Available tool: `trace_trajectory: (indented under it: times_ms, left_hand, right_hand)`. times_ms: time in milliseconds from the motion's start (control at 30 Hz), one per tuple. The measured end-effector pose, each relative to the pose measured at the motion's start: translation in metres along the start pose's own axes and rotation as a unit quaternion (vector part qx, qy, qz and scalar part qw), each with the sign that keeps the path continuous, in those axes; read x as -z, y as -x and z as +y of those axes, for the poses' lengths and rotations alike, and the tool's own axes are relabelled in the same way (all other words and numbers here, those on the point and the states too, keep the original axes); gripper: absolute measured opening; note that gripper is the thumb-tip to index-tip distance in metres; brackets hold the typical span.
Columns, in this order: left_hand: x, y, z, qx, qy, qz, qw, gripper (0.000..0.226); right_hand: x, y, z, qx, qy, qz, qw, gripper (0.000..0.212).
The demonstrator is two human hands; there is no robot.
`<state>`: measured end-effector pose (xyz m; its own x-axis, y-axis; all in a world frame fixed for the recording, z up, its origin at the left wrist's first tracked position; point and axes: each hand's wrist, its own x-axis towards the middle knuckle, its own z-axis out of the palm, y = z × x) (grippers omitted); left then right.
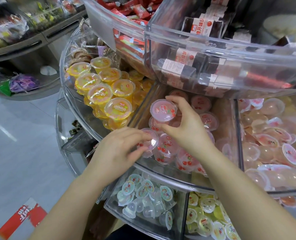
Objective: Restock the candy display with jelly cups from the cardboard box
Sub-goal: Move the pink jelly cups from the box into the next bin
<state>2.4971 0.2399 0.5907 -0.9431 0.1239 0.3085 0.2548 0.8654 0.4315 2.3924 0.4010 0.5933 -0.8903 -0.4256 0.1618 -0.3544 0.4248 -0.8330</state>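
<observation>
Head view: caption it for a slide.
Both hands place pink jelly cups in the clear display bin.

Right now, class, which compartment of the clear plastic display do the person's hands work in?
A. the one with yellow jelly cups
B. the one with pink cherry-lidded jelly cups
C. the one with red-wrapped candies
B: the right hand holds a pink cherry-lidded jelly cup over that compartment's wall; the left hand grips another pink cup there.

A shop: tiered clear bins (187,40) of packaged sweets.
</observation>
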Motion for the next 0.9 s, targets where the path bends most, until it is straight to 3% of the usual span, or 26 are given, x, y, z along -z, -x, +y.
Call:
trace_trajectory:
  times_ms: [167,433,600,767,900]
  left_hand:
    - [-0.004,0.005,0.007,0.109,0.157,0.120,0.974,0.019]
    - [-0.012,0.004,0.010,0.162,0.224,0.135,0.952,0.030]
    - [-0.015,-0.017,0.018,0.180,0.222,0.059,0.957,0.050]
    - [-0.017,-0.035,0.023,0.176,0.250,-0.015,0.952,0.067]
    - [-0.016,-0.041,0.021,0.197,0.337,-0.030,0.920,0.073]
  right_hand:
    - [-0.001,0.001,0.002,0.005,0.031,0.012,0.999,0.066]
    - [0.004,0.000,0.004,-0.003,0.026,-0.030,0.999,0.065]
    - [0.015,-0.004,0.007,-0.016,0.008,-0.069,0.997,0.053]
    - [0.006,-0.002,0.005,-0.007,0.051,-0.021,0.998,0.068]
    - [0.008,0.000,0.008,-0.003,0.026,-0.053,0.998,0.068]
